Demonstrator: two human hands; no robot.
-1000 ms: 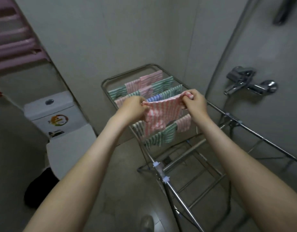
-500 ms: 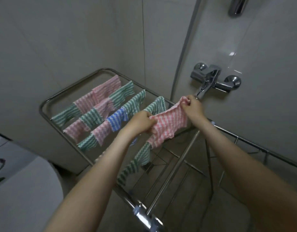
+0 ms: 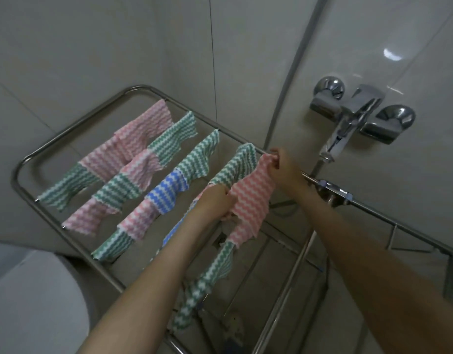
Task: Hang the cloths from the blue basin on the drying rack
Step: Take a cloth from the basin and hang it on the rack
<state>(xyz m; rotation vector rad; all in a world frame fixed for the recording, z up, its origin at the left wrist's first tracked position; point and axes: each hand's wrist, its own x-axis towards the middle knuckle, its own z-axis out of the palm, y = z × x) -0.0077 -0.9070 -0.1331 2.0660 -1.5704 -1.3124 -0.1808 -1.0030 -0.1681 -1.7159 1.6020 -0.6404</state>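
Since the frame half a second earlier, the pink zigzag cloth (image 3: 251, 198) has been pulled out longer and lowered toward the drying rack (image 3: 74, 129), and its far corner has been carried up to the rack's side bar below the shower mixer tap (image 3: 358, 113). That corner is pinched by the right hand (image 3: 284, 166), fingers curled round it, at or just above the bar; contact with the bar cannot be made out. The near edge is gripped by the left hand (image 3: 215, 203), fingers closed on a bunch of fabric. Between the two hands the cloth is held stretched and slanted, just beside a green cloth (image 3: 235, 167) already draped on the neighbouring rail. The farther rails are seen filled with pink and green cloths and a blue cloth (image 3: 169, 192). The blue basin is not in view, so what is left in it cannot be told. The change is judged to mean that spreading is done and placing is under way: the cloth is lined up along a free stretch of rail, and only lowering across it and letting go appear to be left for this piece. A slip off the thin rail is to be guarded against if the two halves are left uneven
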